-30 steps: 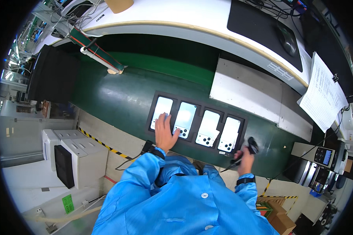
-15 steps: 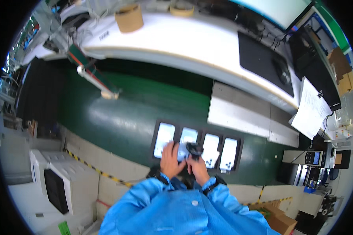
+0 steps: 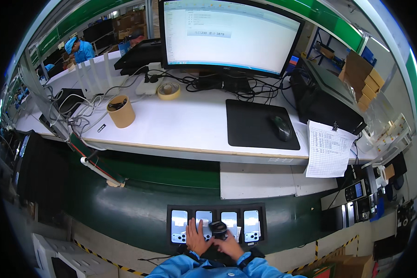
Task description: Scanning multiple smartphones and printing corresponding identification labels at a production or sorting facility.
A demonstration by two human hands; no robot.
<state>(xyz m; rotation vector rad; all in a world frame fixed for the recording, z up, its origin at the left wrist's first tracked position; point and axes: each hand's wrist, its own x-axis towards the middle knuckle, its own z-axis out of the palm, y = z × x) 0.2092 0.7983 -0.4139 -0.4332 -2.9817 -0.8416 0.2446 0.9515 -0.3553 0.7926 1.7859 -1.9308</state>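
Note:
A dark tray (image 3: 216, 208) near my body holds several light-blue smartphones in a row, camera ends toward me. My left hand (image 3: 197, 238) is open, its fingers stretched over the second phone (image 3: 204, 216) from the left. In my right hand (image 3: 230, 245) is a black handheld scanner (image 3: 218, 229) with a rounded head, over the gap between the second phone and the third phone (image 3: 229, 217). Its handle is mostly covered by my fingers. The leftmost phone (image 3: 179, 222) and rightmost phone (image 3: 251, 222) lie untouched in their slots.
Beyond the tray stands a white desk (image 3: 180, 134) with a monitor (image 3: 231, 37), mouse pad (image 3: 250, 125), mouse (image 3: 281, 128), cardboard cup (image 3: 121, 113) and tape roll (image 3: 168, 91). Clipped paper sheets (image 3: 330, 150) overhang its edge. A co-worker (image 3: 81, 50) sits at the far left.
The view has tilted up, so the monitor and more of the desk show and the tray sits lower. Both hands stay over the tray, the right still holding the scanner.

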